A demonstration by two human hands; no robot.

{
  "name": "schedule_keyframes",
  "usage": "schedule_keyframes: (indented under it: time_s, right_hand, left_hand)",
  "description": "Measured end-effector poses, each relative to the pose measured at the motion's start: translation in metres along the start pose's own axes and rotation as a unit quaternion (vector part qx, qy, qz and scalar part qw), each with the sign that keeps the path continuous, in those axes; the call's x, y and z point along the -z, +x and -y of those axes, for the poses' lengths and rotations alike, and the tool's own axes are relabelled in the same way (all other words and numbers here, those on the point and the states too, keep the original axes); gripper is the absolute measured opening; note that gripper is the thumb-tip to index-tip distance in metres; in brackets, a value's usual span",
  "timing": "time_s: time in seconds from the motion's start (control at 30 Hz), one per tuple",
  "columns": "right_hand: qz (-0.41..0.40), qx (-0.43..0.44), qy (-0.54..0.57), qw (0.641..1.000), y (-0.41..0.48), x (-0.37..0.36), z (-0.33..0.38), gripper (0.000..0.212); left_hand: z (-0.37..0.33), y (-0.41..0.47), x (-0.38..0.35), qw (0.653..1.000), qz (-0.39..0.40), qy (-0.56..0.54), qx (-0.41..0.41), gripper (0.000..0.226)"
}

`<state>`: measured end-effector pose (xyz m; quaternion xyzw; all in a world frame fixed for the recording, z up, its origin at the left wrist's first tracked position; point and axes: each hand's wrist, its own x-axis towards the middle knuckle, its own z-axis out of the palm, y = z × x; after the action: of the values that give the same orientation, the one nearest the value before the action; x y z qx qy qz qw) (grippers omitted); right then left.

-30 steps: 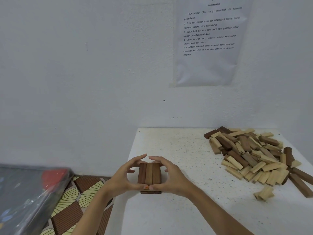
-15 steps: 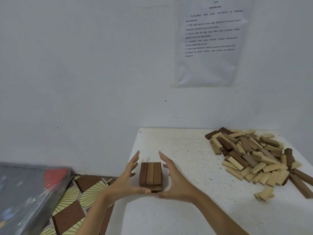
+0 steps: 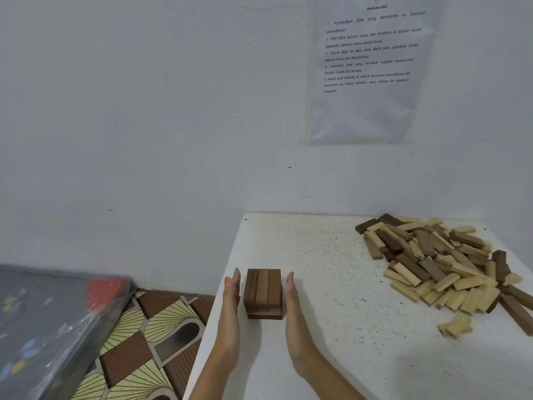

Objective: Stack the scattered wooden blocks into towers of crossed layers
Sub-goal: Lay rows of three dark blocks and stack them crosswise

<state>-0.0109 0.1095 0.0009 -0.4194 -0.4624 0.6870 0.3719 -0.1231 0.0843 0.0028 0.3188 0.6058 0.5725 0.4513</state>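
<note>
Squaring up, I'd say: left hand [image 3: 232, 295] and right hand [image 3: 291, 295], flat and empty, flank the tower [image 3: 263, 293] on the tabletop [image 3: 331, 255] (contact unclear); next needs crosswise blocks from the pile [image 3: 438, 264] well right of it

The white table [image 3: 331, 284], its top speckled with dark flecks, is standing with its far edge against the wall. A small tower [image 3: 263, 293] of mostly dark blocks is sitting near the left edge, its top three blocks crossing the layer beneath. A loose pile [image 3: 438, 264] of pale and dark blocks is sprawling from the far right corner along the right edge, well apart from the tower. Some pale blocks [image 3: 457, 327] are lying just off its near end.
</note>
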Motion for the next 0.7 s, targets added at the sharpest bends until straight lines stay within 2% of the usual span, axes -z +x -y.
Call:
schedule_keyframes:
  time_s: [0.03, 0.07, 0.1, 0.27, 0.4, 0.53, 0.7]
  right_hand:
    - [0.003, -0.006, -0.009, 1.0, 0.003, -0.004, -0.005, 0.094]
    - [0.005, -0.011, -0.011, 1.0, 0.005, -0.007, -0.007, 0.109]
    - [0.003, -0.014, -0.004, 1.0, 0.006, -0.008, -0.008, 0.115]
    - [-0.017, -0.019, 0.02, 0.999, 0.006, -0.016, -0.004, 0.108]
    - [-0.03, -0.017, 0.023, 0.999, 0.01, -0.017, -0.009, 0.105]
    - [-0.033, -0.005, 0.016, 0.999, 0.009, -0.019, -0.007, 0.11]
    - [-0.028, -0.018, 0.013, 0.999, 0.007, -0.013, 0.002, 0.114]
  left_hand:
    - [-0.002, -0.002, -0.003, 1.0, 0.0, -0.004, 0.004, 0.087]
    - [-0.003, -0.003, -0.006, 1.0, -0.004, -0.01, 0.01, 0.092]
    - [-0.004, -0.003, -0.008, 1.0, -0.006, -0.02, 0.013, 0.094]
    - [-0.012, -0.005, -0.014, 0.999, -0.008, -0.022, 0.021, 0.094]
    - [-0.016, -0.007, -0.019, 0.999, -0.026, -0.025, 0.017, 0.078]
    - [-0.019, -0.009, -0.019, 0.999, -0.022, -0.021, 0.022, 0.057]
    - [-0.026, -0.009, -0.013, 1.0, -0.018, 0.008, 0.023, 0.08]
